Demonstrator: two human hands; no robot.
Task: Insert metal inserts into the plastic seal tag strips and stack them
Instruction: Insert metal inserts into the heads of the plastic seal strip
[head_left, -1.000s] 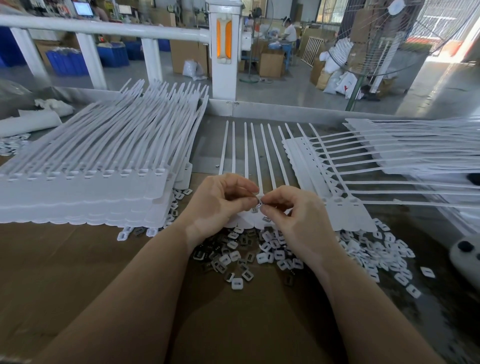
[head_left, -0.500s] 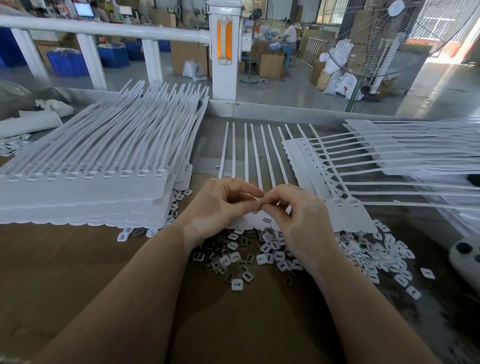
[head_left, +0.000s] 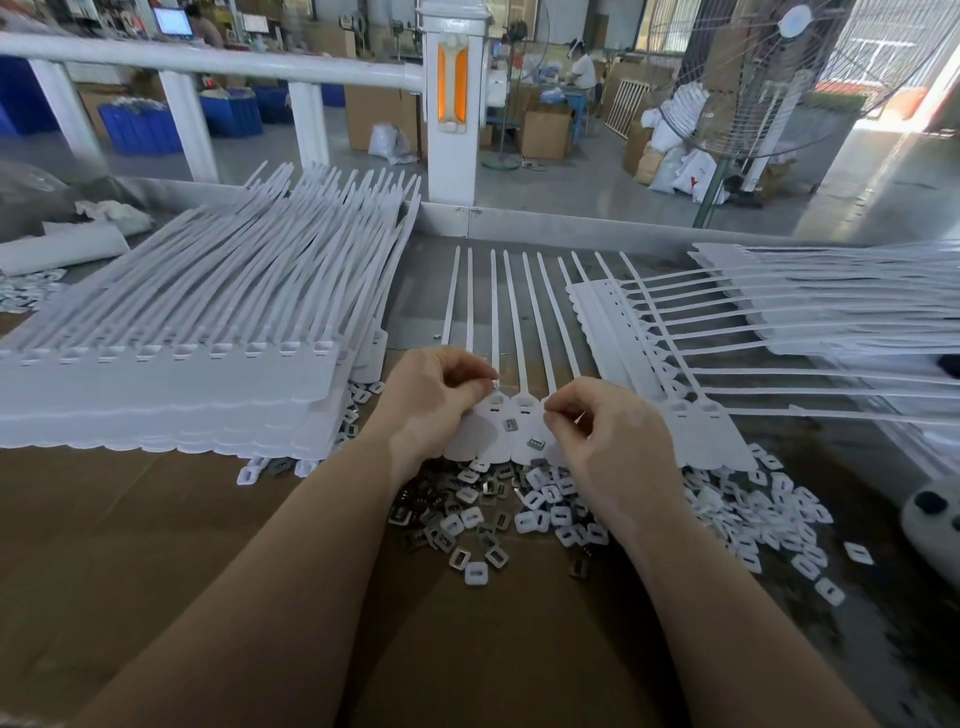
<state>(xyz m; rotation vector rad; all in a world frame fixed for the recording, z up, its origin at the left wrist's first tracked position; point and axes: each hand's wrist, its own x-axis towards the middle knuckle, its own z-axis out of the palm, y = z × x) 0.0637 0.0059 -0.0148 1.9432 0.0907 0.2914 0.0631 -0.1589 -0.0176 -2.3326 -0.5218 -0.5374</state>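
While over seal tag strip (head_left: 511, 431) | left hand (head_left: 431, 400) pinching metal insert (head_left: 492, 385) (tiny) | right hand (head_left: 608, 441) curled, contents unclear

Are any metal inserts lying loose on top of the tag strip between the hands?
Yes. Two metal inserts lie loose on the flat tags of the tag strip, between the left hand and the right hand.

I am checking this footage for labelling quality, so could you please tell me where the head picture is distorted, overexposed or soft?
Head view: the wide-angle lens bows the white railing and splays the stacked strips; daylight blows out the doorway at upper right; the far workshop is soft, as is the picture's lower edge; the left hand, right hand and loose inserts are evenly lit and sharp, without hard shadows.
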